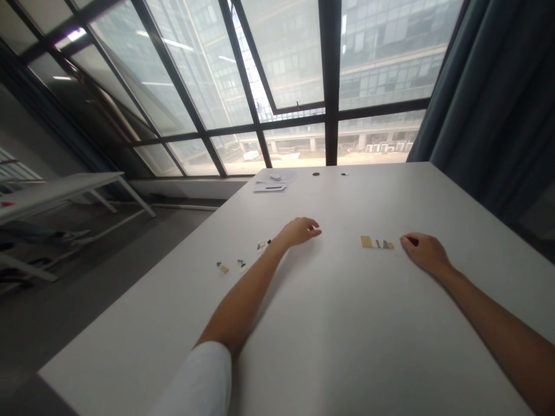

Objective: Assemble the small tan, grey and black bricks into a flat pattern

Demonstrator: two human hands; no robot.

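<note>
My left hand (pixel 299 231) hovers over the middle of the white table (pixel 347 323), thumb and fingers apart with nothing visible between them. On the right, my right hand (pixel 425 251) rests on the table, its fingers curled in toward the thumb; whether anything small is inside I cannot make out. Just left of its fingertips lies a flat tan studded plate (pixel 366 241) with grey and whitish pieces (pixel 381 244) toward its right part. Several small loose pieces lie left of my left forearm, among them a tan and dark one (pixel 222 268) and a pale one (pixel 261 246).
Papers with a dark pen-like item (pixel 273 187) lie at the table's far left corner. A small dark round object (pixel 316 174) and another small dark item (pixel 344 174) sit near the far edge. Windows stand behind, a blue curtain (pixel 481 104) at right, another table (pixel 65 188) at left.
</note>
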